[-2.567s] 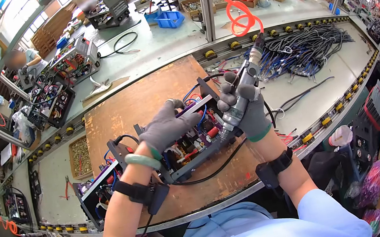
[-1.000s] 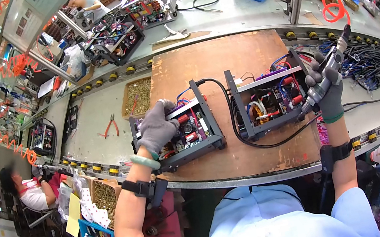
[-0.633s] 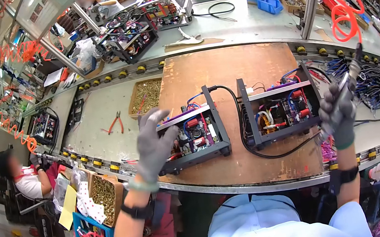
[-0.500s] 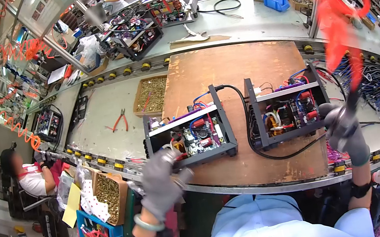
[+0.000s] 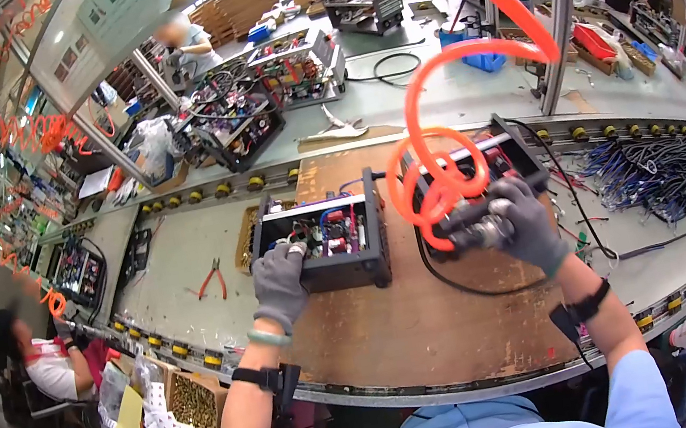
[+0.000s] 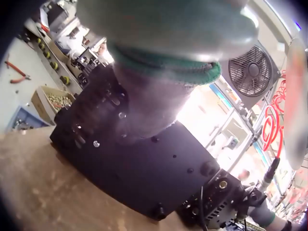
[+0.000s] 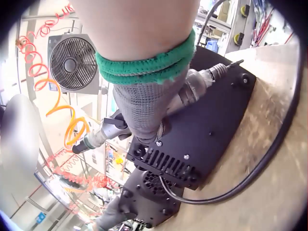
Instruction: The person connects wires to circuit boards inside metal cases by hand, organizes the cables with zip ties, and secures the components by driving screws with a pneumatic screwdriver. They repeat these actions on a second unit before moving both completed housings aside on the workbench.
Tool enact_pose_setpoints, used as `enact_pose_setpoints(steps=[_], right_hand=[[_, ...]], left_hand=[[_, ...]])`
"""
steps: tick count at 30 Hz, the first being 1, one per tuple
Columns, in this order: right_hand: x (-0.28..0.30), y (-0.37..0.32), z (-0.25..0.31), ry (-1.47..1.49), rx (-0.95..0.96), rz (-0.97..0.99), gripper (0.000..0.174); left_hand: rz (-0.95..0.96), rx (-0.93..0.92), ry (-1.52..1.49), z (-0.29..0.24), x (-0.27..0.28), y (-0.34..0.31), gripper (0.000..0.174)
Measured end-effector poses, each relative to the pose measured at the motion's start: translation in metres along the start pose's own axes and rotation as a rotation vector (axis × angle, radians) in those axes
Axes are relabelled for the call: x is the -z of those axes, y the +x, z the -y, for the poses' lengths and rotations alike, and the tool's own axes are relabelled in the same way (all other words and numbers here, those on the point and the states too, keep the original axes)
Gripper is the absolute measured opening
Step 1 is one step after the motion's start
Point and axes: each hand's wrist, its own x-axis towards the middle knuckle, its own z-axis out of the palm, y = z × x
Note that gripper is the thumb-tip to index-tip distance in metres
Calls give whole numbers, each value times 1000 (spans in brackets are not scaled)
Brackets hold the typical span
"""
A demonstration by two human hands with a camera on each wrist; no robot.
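Two black metal chassis with circuit boards and red parts inside stand on the brown board [image 5: 436, 334]. My gloved left hand [image 5: 280, 283] grips the near left edge of the left chassis [image 5: 339, 269]; in the left wrist view it lies against the dark panel [image 6: 139, 168]. My gloved right hand [image 5: 531, 228] holds an air screwdriver [image 5: 480, 229] over the front of the right chassis [image 5: 523, 152]. An orange coiled hose [image 5: 439, 189] loops up from the driver and partly hides that chassis. In the right wrist view the driver's bit [image 7: 235, 64] points away to the upper right.
A black cable [image 5: 483, 288] curves around the right chassis. Bundled wires [image 5: 653, 171] lie at the right and pliers [image 5: 210, 279] at the left. A box of small brass-coloured parts [image 5: 195, 411] stands at front left. Roller rails border the worktop; other people work farther off.
My left hand went from the right chassis to the left one, lifted off toward me, and returned to its edge. My right hand swung the screwdriver leftward, with the hose now in front of the right chassis.
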Motion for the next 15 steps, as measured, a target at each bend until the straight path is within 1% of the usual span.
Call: enact_pose_setpoints(steps=[2, 3, 4, 6, 7, 8, 10, 12, 14, 15], right_hand=[[-25, 16, -24, -78, -39, -10, 45], [-34, 23, -25, -82, -84, -26, 46], [-42, 28, -26, -109, -122, -25, 44], [-47, 30, -24, -69, -171, -18, 43], [-48, 29, -22, -62, -162, -13, 43], [-47, 25, -23, -83, -118, -7, 43], [-38, 20, -22, -91, -65, 9, 44], [-15, 24, -14, -42, -64, 164, 45], [1, 18, -5, 48, -120, 196, 44], [7, 12, 0, 161, -280, 236, 43]], left_hand=[[6, 87, -52, 0, -5, 14, 61], [19, 126, -4, -4, -7, 18, 65], [22, 126, -3, -6, -8, 18, 65], [45, 160, 54, -9, -10, 17, 63], [32, 162, 45, -11, -9, 15, 59], [32, 177, 47, -11, -8, 15, 59], [-3, 194, -117, -12, -2, 14, 51], [-33, 224, -221, -13, 3, 16, 35], [3, 224, -269, -20, 14, 11, 29], [37, 216, -287, -25, 20, 6, 27]])
